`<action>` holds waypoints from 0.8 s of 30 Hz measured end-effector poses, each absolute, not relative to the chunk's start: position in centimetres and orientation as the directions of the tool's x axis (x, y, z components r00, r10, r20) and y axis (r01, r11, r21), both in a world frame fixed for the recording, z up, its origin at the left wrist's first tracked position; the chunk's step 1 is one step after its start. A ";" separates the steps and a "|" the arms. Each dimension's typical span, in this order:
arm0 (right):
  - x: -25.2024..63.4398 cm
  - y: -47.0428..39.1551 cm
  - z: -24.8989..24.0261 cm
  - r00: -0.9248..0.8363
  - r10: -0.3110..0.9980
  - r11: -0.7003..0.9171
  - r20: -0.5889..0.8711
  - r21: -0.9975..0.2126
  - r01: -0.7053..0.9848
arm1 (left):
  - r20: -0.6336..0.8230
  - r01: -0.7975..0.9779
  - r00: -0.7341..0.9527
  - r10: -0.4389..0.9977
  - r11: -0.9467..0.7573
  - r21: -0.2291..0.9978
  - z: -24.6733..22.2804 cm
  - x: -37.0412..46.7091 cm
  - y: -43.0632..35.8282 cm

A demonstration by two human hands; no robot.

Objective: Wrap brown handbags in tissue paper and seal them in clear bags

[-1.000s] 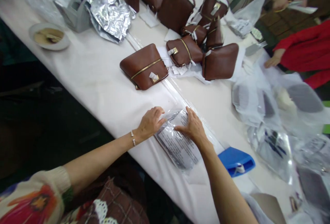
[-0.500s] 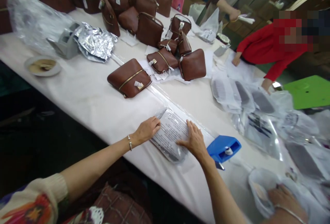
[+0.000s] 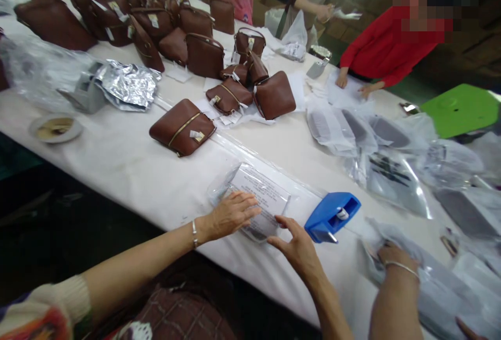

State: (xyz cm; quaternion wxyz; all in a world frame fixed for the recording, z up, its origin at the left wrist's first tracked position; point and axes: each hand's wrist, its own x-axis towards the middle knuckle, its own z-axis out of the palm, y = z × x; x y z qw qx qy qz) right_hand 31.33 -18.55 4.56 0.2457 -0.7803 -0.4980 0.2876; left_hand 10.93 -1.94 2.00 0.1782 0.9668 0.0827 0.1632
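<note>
A clear plastic bag printed with lines of text point(image 3: 270, 194) lies on the white table in front of me, with something dark inside it. My left hand point(image 3: 235, 213) rests flat across the bag's left part, fingers stretched out. At the bag's lower right corner is my right hand point(image 3: 294, 241), thumb and fingers apart and nothing gripped between them. Just right of it sits a blue tape dispenser point(image 3: 332, 217). Beyond the bag, a brown leather handbag with a gold zip point(image 3: 182, 127) lies on its side.
Several brown handbags point(image 3: 205, 54) crowd the far left. Silver foil point(image 3: 127, 86) and a shallow dish point(image 3: 55, 128) lie at left. Wrapped items in plastic point(image 3: 332, 126) cover the right side. A co-worker's hand point(image 3: 397, 259) works close on my right; people stand across the table.
My left hand has gone from gripping the bag's edge to lying flat on top. The bag's end now looks folded over. The co-worker's hand at right has moved up onto wrapped plastic.
</note>
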 end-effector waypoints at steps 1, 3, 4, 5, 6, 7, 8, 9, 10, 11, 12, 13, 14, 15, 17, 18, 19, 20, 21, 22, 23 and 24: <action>31.2 -18.6 4.3 0.333 0.914 -0.398 -0.231 -0.668 0.628 | 0.252 0.081 0.951 0.178 -0.932 0.353 1.8 12.1 -2.3; 31.5 -18.5 3.9 0.353 0.905 -0.417 -0.239 -0.666 0.619 | 0.198 0.080 0.968 0.152 -0.940 0.332 1.4 13.8 -2.5; 31.7 -18.4 3.8 0.363 0.904 -0.416 -0.227 -0.663 0.622 | 0.183 0.093 0.970 0.160 -0.939 0.331 1.2 14.4 -2.4; 31.8 -18.3 3.7 0.365 0.907 -0.408 -0.212 -0.660 0.630 | 0.173 0.111 0.969 0.177 -0.935 0.338 1.0 14.8 -2.3; 31.8 -18.1 3.8 0.352 0.915 -0.390 -0.198 -0.659 0.643 | 0.169 0.127 0.966 0.196 -0.927 0.352 0.9 15.0 -2.1; 31.7 -18.0 3.8 0.327 0.927 -0.362 -0.183 -0.656 0.662 | 0.165 0.136 0.964 0.210 -0.919 0.370 0.8 15.2 -2.0; 31.5 -17.8 3.9 0.299 0.940 -0.333 -0.167 -0.648 0.685 | 0.164 0.142 0.962 0.220 -0.910 0.389 0.7 15.2 -1.9; 31.2 -17.6 3.9 0.279 0.948 -0.310 -0.151 -0.632 0.711 | 0.167 0.148 0.958 0.232 -0.902 0.406 0.7 15.2 -1.9; 31.0 -17.5 4.0 0.273 0.952 -0.300 -0.139 -0.610 0.733 | 0.178 0.154 0.953 0.247 -0.895 0.420 0.8 15.2 -1.9; 30.7 -17.5 4.0 0.280 0.950 -0.306 -0.137 -0.588 0.749 | 0.196 0.158 0.945 0.262 -0.890 0.428 0.8 15.1 -2.0; 30.5 -17.4 3.9 0.293 0.945 -0.320 -0.143 -0.573 0.754 | 0.220 0.159 0.936 0.274 -0.888 0.431 0.8 15.0 -2.1; 30.3 -17.3 3.9 0.305 0.940 -0.334 -0.150 -0.573 0.748 | 0.245 0.156 0.928 0.281 -0.889 0.430 0.8 14.9 -2.3; 30.2 -17.1 3.7 0.309 0.939 -0.338 -0.153 -0.592 0.732 | 0.267 0.148 0.922 0.280 -0.892 0.426 0.7 14.9 -2.4; 30.0 -17.0 3.6 0.307 0.939 -0.333 -0.154 -0.628 0.704 | 0.285 0.135 0.919 0.272 -0.897 0.420 0.6 14.8 -2.5; 29.9 -16.5 3.4 0.310 0.934 -0.340 -0.179 -0.712 0.614 | 0.300 0.111 0.921 0.250 -0.905 0.411 0.5 14.8 -2.5; 29.9 -16.3 3.3 0.327 0.921 -0.369 -0.213 -0.744 0.556 | 0.303 0.104 0.921 0.243 -0.906 0.410 0.4 14.8 -2.5; 29.9 -16.1 3.2 0.346 0.900 -0.416 -0.266 -0.762 0.496 | 0.302 0.098 0.923 0.237 -0.906 0.411 0.4 14.8 -2.3; 30.0 -16.0 3.2 0.363 0.872 -0.471 -0.328 -0.764 0.441 | 0.297 0.092 0.927 0.229 -0.906 0.412 0.4 14.8 -2.2; 30.1 -15.9 3.2 0.372 0.844 -0.520 -0.385 -0.755 0.399 | 0.287 0.086 0.933 0.218 -0.908 0.411 0.4 14.9 -2.0; 30.3 -16.1 3.3 0.368 0.825 -0.553 -0.429 -0.745 0.372 | 0.275 0.080 0.939 0.205 -0.910 0.406 0.4 15.0 -1.8; 30.6 -16.3 3.3 0.351 0.816 -0.569 -0.459 -0.742 0.353 | 0.263 0.074 0.946 0.191 -0.915 0.397 0.4 15.0 -1.6; 30.9 -16.7 3.3 0.323 0.815 -0.574 -0.482 -0.751 0.327 | 0.251 0.071 0.951 0.178 -0.920 0.385 0.3 15.1 -1.5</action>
